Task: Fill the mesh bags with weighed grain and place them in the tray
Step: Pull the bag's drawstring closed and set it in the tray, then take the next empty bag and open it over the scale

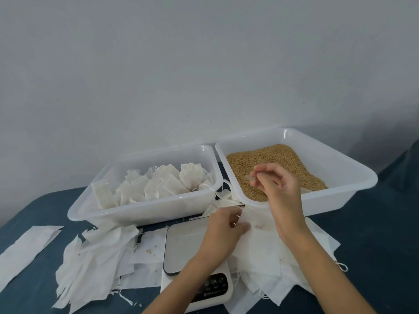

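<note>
Two white plastic trays stand side by side at the back of the table. The left tray (145, 213) holds several filled white mesh bags (190, 177). The right tray (353, 165) is filled with brown grain (260, 155). My right hand (276, 184) hovers over the grain near the tray's front, fingers curled around a small clear scoop (248, 177). My left hand (224, 230) pinches the edge of an empty white mesh bag (260, 227) lying beside the scale (188, 248), whose steel platform is bare.
Loose empty bags are heaped to the left of the scale (97, 259) and to its right (283, 268). A flat white strip (27, 248) lies at the far left on the dark blue tablecloth (374, 245). A plain grey wall rises behind.
</note>
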Demonstrator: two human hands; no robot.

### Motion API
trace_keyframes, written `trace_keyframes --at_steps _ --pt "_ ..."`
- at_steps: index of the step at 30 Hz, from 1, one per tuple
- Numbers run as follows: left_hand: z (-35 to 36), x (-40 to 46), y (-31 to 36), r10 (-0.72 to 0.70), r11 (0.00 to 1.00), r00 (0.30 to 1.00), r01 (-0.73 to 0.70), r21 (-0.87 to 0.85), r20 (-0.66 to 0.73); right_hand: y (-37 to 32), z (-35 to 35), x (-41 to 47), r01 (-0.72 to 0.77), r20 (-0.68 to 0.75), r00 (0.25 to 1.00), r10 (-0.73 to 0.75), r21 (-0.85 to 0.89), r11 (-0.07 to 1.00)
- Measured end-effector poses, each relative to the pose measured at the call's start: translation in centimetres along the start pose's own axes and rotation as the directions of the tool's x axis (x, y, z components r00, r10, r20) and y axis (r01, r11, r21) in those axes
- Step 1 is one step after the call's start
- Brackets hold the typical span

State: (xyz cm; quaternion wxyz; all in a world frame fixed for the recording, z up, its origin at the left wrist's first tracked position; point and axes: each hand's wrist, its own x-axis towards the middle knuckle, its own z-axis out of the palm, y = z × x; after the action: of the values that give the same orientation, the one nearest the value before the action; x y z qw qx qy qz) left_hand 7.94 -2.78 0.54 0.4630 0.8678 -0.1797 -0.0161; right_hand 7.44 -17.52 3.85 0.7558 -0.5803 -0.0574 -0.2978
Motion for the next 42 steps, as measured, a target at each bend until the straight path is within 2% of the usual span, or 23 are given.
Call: trace_keyframes --at_steps 3,5,8,13,16,20,22,24,26,30,32,35,37,39,42 --pt "-1.2 -0.3 -0.5 0.053 0.996 0.998 -0.056 -0.067 -0.044 -0.1 0.4 -0.4 0.057 0.060 0.997 -0.051 -0.106 0.993" --pt "-1.1 -0.6 -0.5 0.072 0.994 0.997 -0.074 -0.077 -0.023 -0.1 0.5 -0.6 0.073 0.085 0.995 -0.061 -0.142 0.987" --pt "-0.4 -1.1 -0.1 0.156 0.987 0.988 -0.155 0.032 -0.014 -0.1 0.5 -0.6 0.076 0.081 0.995 -0.065 -0.153 0.985" --pt "0.7 -0.9 -0.5 0.367 0.925 0.920 -0.346 0.156 -0.135 -0.1 0.5 -0.5 0.080 0.080 0.995 -0.067 -0.170 0.982" --pt "0.7 -0.8 -0.5 0.428 0.902 0.888 -0.410 0.133 -0.170 -0.1 0.4 -0.4 0.068 0.076 0.996 -0.056 -0.169 0.983" --pt "0.4 -0.7 -0.5 0.315 0.944 0.938 -0.325 -0.050 -0.144 -0.1 0.3 -0.5 0.065 0.067 0.996 -0.054 -0.162 0.985" --pt "0.1 -0.9 -0.6 0.268 0.956 0.955 -0.280 -0.084 -0.131 -0.1 0.4 -0.5 0.061 0.070 0.996 -0.050 -0.166 0.984" --pt "-0.3 -1.0 -0.8 0.235 0.959 0.959 -0.256 -0.124 -0.160 -0.2 0.4 -0.5 0.059 0.071 0.996 -0.048 -0.165 0.984" --pt "-0.8 -0.9 -1.0 0.173 0.947 0.969 -0.213 -0.241 -0.177 -0.3 0.4 -0.5 0.063 0.070 0.996 -0.052 -0.164 0.984" --pt "-2.5 -0.9 -1.5 0.044 0.808 0.982 -0.143 -0.571 -0.185 -0.4 0.6 -0.8 0.091 0.087 0.993 -0.074 -0.214 0.973" --pt "-3.5 -1.0 -2.0 -0.013 0.742 0.981 -0.119 -0.660 -0.192 -0.4 1.0 -1.2 0.191 0.126 0.979 -0.160 -0.298 0.935" --pt "-5.0 -1.3 -3.1 -0.063 0.716 0.973 -0.111 -0.689 -0.222 0.0 1.8 -2.4 0.480 0.247 0.877 -0.412 -0.471 0.740" --pt "-5.6 -1.8 -3.9 -0.077 0.725 0.962 -0.126 -0.677 -0.262 0.7 2.5 -3.4 0.565 0.306 0.825 -0.475 -0.482 0.670" --pt "-5.8 -2.1 -4.3 -0.082 0.739 0.948 -0.150 -0.657 -0.308 1.3 2.9 -4.0 0.539 0.304 0.842 -0.446 -0.453 0.710" --pt "-6.1 -2.3 -4.3 -0.117 0.726 0.932 -0.156 -0.669 -0.344 1.8 3.1 -4.4 0.417 0.315 0.899 -0.304 -0.402 0.816"
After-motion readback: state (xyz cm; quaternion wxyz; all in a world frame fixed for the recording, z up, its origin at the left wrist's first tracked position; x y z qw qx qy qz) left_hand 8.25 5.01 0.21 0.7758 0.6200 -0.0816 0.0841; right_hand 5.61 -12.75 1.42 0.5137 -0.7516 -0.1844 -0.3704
